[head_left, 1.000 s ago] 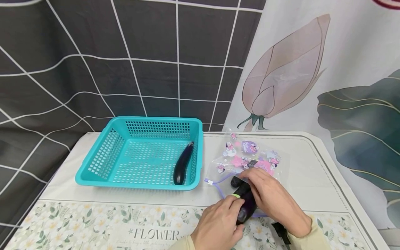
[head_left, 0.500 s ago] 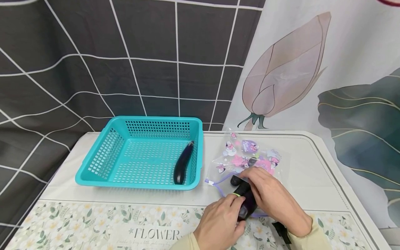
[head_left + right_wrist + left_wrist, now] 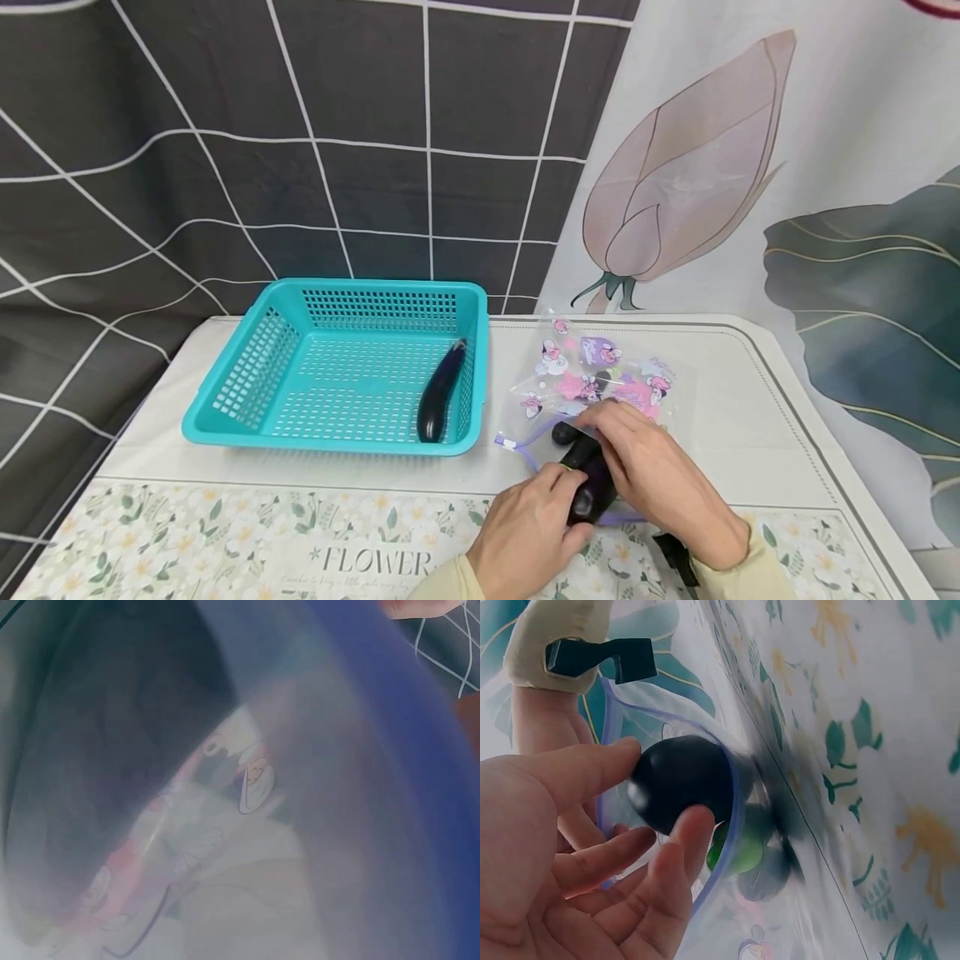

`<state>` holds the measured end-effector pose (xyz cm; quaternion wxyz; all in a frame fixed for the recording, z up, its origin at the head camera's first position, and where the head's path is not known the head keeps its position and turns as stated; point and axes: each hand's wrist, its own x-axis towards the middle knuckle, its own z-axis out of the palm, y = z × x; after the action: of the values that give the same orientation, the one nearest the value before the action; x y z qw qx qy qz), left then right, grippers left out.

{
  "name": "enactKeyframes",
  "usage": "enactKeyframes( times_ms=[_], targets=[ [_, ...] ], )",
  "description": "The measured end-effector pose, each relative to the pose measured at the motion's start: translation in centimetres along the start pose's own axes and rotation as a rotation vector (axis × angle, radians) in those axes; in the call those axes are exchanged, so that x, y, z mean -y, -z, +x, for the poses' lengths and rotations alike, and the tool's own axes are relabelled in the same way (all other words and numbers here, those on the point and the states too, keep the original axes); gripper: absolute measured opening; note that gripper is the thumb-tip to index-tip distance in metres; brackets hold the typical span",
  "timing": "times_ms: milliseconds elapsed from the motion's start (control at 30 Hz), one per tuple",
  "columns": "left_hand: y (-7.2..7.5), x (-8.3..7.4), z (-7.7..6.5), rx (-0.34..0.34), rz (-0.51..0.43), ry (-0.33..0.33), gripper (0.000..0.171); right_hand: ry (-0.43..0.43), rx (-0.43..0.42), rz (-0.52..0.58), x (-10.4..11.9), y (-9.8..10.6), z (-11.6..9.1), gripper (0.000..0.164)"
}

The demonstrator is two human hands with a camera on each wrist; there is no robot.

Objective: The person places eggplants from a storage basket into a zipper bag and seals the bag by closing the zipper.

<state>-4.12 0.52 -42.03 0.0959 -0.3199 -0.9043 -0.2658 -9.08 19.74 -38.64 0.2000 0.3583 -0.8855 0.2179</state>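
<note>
In the head view, a dark purple eggplant (image 3: 596,493) lies partway inside a clear, cartoon-printed zip bag (image 3: 551,358) with a purple edge. My left hand (image 3: 525,527) holds the eggplant's near end; in the left wrist view, thumb and fingers are around its rounded dark end (image 3: 684,781). My right hand (image 3: 654,473) bends its fingers over the bag's mouth, gripping the bag; its fingertips are partly hidden. Other dark, long items (image 3: 566,433) are inside the bag, with something green (image 3: 739,851) among them. The right wrist view is mostly blurred bag film and purple edge (image 3: 405,750).
A turquoise basket (image 3: 197,427) stands to the left, with one eggplant (image 3: 441,393) along its right side. The table wears a white cover with a floral strip (image 3: 225,533) in front. A dark grid curtain (image 3: 352,192) hangs behind.
The eggplant in my left hand has slid slightly farther into the bag. My left hand has shifted a little with it; my right hand has stayed nearly still.
</note>
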Motion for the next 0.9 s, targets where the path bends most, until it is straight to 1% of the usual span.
enactKeyframes(
  times_ms=[200,267,433,600,800,900],
  targets=[
    [0.04,-0.06,0.18,0.049,-0.027,0.032,0.034,-0.003,0.007,-0.013,0.01,0.00,-0.04,0.038],
    [0.01,-0.03,0.21,0.052,-0.037,0.029,0.034,-0.006,0.007,-0.013,0.02,0.00,-0.03,0.038],
    [-0.15,0.12,0.20,0.031,-0.063,-0.027,0.033,-0.006,0.007,-0.009,0.03,-0.01,0.00,0.038],
    [-0.29,0.13,0.16,0.030,-0.069,-0.084,0.028,-0.007,0.006,-0.007,0.06,0.01,-0.01,0.038],
    [-0.36,0.19,0.15,0.045,-0.053,-0.111,0.017,-0.012,0.011,-0.005,0.06,-0.04,-0.02,0.038],
    [-0.39,0.19,0.18,0.050,-0.036,-0.136,0.014,-0.016,0.020,0.004,0.05,-0.04,-0.02,0.037]
  ],
)
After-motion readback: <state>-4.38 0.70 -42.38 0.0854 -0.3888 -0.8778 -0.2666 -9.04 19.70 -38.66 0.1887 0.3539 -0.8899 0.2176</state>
